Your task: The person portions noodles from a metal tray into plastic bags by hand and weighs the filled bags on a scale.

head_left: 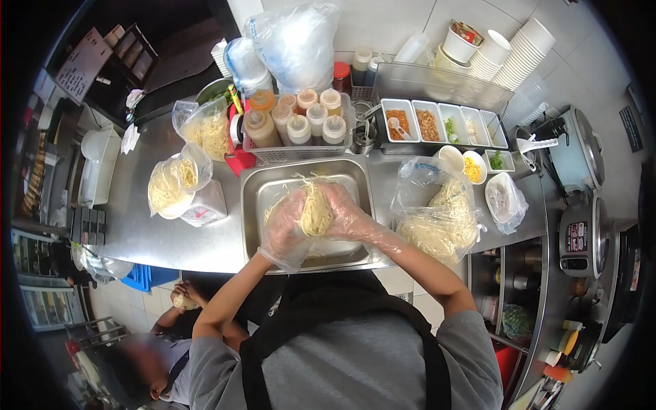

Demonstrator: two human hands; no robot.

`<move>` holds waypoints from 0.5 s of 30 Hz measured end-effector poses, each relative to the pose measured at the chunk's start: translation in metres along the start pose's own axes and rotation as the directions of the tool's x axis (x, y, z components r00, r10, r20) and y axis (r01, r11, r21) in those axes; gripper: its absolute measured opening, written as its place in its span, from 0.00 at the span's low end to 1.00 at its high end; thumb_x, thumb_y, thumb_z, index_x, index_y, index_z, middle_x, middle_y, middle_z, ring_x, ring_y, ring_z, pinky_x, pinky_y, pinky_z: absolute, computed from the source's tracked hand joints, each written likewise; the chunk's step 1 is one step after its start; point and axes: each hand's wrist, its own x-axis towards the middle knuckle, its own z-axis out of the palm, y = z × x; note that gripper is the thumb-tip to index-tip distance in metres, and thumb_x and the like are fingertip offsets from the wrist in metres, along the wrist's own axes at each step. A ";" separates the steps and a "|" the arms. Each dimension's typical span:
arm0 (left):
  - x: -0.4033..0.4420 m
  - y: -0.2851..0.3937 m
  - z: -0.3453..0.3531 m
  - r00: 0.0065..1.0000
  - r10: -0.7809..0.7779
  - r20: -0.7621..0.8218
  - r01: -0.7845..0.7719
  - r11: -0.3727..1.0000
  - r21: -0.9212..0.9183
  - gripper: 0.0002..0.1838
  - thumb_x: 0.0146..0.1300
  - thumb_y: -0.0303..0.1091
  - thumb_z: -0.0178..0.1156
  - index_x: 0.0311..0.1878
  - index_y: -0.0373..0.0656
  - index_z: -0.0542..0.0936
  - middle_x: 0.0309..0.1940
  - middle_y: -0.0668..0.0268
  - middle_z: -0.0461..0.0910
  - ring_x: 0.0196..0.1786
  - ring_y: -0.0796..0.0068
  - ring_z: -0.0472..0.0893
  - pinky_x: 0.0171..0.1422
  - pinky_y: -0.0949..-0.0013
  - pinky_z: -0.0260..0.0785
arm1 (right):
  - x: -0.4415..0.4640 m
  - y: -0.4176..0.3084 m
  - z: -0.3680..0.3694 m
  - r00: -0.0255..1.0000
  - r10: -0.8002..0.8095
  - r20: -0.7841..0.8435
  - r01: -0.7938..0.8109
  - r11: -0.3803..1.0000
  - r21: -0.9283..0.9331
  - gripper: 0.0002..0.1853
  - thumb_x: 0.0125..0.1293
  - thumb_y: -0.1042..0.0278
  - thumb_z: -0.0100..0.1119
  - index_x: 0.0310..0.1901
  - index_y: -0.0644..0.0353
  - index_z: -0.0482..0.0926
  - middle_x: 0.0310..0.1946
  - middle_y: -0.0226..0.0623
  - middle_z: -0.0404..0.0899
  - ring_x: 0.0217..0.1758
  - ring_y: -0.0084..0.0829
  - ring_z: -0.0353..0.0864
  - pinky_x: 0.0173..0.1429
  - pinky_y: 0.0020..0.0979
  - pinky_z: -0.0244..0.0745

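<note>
A clump of pale noodles [316, 210] is held between my two hands above a steel tray [249, 179]. My left hand [285, 224], in a clear plastic glove, presses on its left side. On the other side my right hand [345, 213], gloved the same way, closes around it. Loose strands stick out at the top of the clump and hang near my left fingers. Some noodle bits lie on the tray's bottom. To the right of the tray sits a clear plastic bag of noodles [441, 222], close to my right forearm.
Left of the tray, a noodle-filled bowl [171, 191] rests on a scale [205, 205]. Behind stands a basket [301, 152] of squeeze bottles. At the back right is a topping rack [437, 145]. Another person [171, 362] sits at lower left, holding something pale.
</note>
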 end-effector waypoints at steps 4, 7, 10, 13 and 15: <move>-0.011 -0.002 -0.001 0.998 0.053 0.037 -0.055 0.996 0.065 0.49 0.33 0.34 0.76 0.64 0.37 0.64 0.63 0.50 0.65 0.65 0.50 0.67 0.66 0.55 0.61 | -0.016 0.000 -0.001 0.998 -0.016 0.061 0.025 0.988 -0.150 0.54 0.37 0.55 0.77 0.66 0.61 0.55 0.56 0.51 0.64 0.60 0.50 0.64 0.64 0.45 0.59; 0.006 -0.003 -0.013 0.994 0.089 0.065 -0.089 0.996 -0.005 0.52 0.33 0.37 0.75 0.66 0.38 0.61 0.63 0.50 0.65 0.63 0.49 0.68 0.67 0.53 0.60 | -0.024 0.005 0.007 0.999 -0.051 0.010 0.052 0.981 -0.186 0.56 0.37 0.54 0.77 0.67 0.60 0.53 0.57 0.51 0.64 0.60 0.51 0.64 0.64 0.46 0.60; 0.014 0.002 -0.015 0.988 -0.004 0.157 -0.003 0.999 0.042 0.51 0.31 0.38 0.75 0.64 0.39 0.63 0.60 0.51 0.67 0.60 0.50 0.70 0.66 0.54 0.60 | -0.025 0.006 0.007 1.000 -0.004 0.019 0.007 0.987 -0.162 0.59 0.36 0.51 0.77 0.68 0.59 0.51 0.59 0.52 0.62 0.62 0.52 0.63 0.66 0.47 0.57; 0.017 -0.001 -0.006 0.981 -0.052 0.186 0.047 0.998 0.032 0.50 0.29 0.41 0.77 0.61 0.40 0.66 0.56 0.52 0.71 0.58 0.51 0.71 0.64 0.54 0.61 | -0.021 0.002 0.001 0.991 0.077 0.107 -0.072 0.996 -0.048 0.63 0.33 0.49 0.79 0.69 0.58 0.48 0.61 0.53 0.61 0.64 0.53 0.61 0.68 0.47 0.55; 0.023 0.002 -0.009 0.971 -0.090 0.221 0.106 0.993 -0.059 0.49 0.28 0.43 0.79 0.59 0.40 0.67 0.53 0.53 0.73 0.56 0.51 0.72 0.62 0.54 0.63 | -0.019 0.005 -0.001 0.984 0.094 0.154 -0.099 0.995 0.029 0.66 0.29 0.48 0.80 0.69 0.58 0.47 0.62 0.53 0.60 0.65 0.53 0.60 0.69 0.47 0.54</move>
